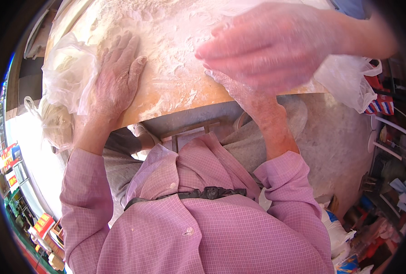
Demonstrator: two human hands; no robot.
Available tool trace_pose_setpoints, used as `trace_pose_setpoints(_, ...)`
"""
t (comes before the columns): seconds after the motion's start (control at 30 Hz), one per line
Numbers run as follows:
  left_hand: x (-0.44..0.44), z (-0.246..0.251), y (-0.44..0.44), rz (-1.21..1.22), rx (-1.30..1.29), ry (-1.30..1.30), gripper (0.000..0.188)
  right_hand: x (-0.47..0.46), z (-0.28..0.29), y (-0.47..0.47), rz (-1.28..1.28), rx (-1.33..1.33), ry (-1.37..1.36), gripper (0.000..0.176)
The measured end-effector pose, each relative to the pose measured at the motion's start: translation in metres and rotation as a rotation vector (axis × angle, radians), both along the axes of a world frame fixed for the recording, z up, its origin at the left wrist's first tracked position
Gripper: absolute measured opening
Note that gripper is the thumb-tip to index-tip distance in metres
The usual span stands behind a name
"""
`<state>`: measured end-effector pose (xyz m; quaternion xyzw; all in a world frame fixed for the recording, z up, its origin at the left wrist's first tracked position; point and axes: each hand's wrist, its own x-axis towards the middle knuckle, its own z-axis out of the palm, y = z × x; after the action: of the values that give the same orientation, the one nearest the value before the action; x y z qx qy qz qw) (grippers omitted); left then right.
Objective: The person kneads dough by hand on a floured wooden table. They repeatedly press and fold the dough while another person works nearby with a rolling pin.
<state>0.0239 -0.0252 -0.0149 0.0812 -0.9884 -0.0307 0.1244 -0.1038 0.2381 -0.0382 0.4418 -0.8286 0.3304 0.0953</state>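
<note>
My left hand (118,77), dusted with flour, lies palm down on the wooden tabletop (203,92) with its thumb apart. It holds nothing. Just left of it is a crumpled clear plastic bag (69,75) with pale powder or flour inside. My right hand (249,96) rests at the table's near edge. Its fingers are mostly covered by another person's hand (275,44), so I cannot see whether it holds anything. That other hand reaches in from the upper right, blurred, above mine. White flour (168,37) is spread unevenly across the board.
A second tied bag (57,125) hangs by the table's left edge. A white plastic bag (347,82) sits at the right corner. Under the table a wooden frame (189,132) and feet show. White sacks (335,233) and clutter stand on the floor at lower right.
</note>
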Motion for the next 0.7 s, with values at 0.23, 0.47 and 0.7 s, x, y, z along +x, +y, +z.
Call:
trace_pose_setpoints(0.23,0.001,-0.001,-0.001,0.000,0.016,0.012,0.050,-0.010,0.011,-0.004,-0.024,-0.008,0.083,0.045)
trace_pose_setpoints(0.47,0.001,0.000,-0.001,0.000,0.004,0.024,0.049,0.002,0.035,-0.006,-0.038,-0.090,-0.157,0.045)
trace_pose_setpoints(0.7,0.001,-0.004,-0.002,-0.007,0.022,0.059,0.049,0.012,0.039,0.006,-0.092,-0.161,-0.344,0.032)
